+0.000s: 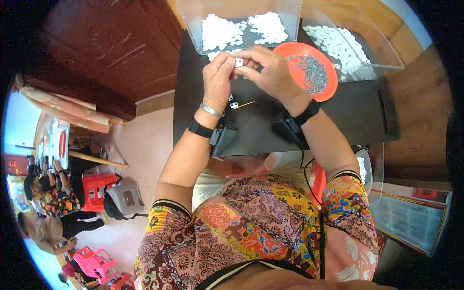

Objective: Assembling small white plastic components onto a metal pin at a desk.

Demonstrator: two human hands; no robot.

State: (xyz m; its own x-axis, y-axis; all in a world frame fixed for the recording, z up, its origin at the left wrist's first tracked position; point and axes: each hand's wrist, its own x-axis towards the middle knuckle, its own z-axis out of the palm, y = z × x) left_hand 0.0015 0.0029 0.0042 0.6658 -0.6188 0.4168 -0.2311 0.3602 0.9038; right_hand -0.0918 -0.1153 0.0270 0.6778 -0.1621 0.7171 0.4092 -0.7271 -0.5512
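Note:
Above the dark table, a small white plastic piece [239, 62] with holes is pinched between the fingertips of both hands. My left hand [217, 79] closes on it from the left, while the thumb and forefinger of my right hand [270, 67] meet it from the right. Nearer to me, another white plastic piece [234, 105] lies on the tabletop beside a thin wooden stick [245, 104]. An orange-red plate [288, 48] full of small grey metal screws or pins [315, 75] stands right by my right hand.
Behind my hands, a clear plastic bin [193, 34] holds heaps of white pieces. More white pieces [338, 46] are piled at the right, near a clear bin wall. A dark rod [384, 111] lies at the table's [348, 121] right edge. Other people sit far left, near stools [94, 261].

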